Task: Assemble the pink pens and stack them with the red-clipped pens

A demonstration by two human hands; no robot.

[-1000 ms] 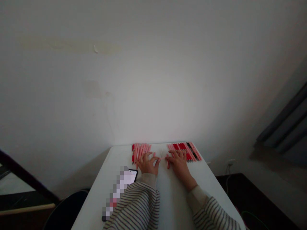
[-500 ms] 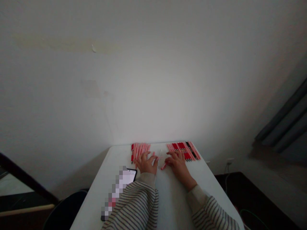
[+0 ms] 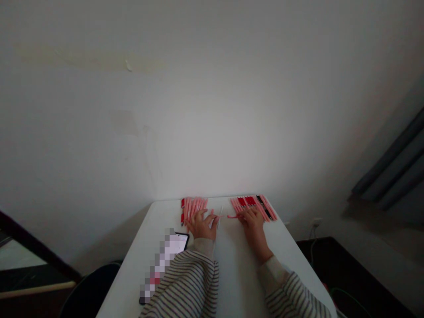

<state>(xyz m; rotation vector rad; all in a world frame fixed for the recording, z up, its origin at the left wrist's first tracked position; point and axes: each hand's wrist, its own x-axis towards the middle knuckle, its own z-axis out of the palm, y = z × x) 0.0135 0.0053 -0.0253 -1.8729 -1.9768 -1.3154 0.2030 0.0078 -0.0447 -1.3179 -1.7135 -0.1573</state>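
Observation:
My left hand (image 3: 201,226) is closed, its thumb and forefinger pinching a thin pink stick-like pen part (image 3: 221,216) that points right. Level with it, my right hand (image 3: 253,223) grips a red-pink pen part (image 3: 233,217) pointing left. A small gap separates the two parts. Beside my left fingers lie a slim white rod (image 3: 221,211) and a short pink piece (image 3: 212,211). A row of pink pens (image 3: 195,204) lies behind my left hand, partly covered by it. Behind my right hand is another row of pens (image 3: 251,201), pink with red and black sections.
The white table (image 3: 232,274) stands against a pale wall (image 3: 212,110). A phone (image 3: 181,243) with a partly blurred screen lies left of my left forearm. A dark round object (image 3: 89,291) is at lower left; a grey curtain (image 3: 394,163) hangs at right.
My right hand has moved slightly right and away from my left one. The pen part in it has turned from slanting to nearly level. My left hand stays in place.

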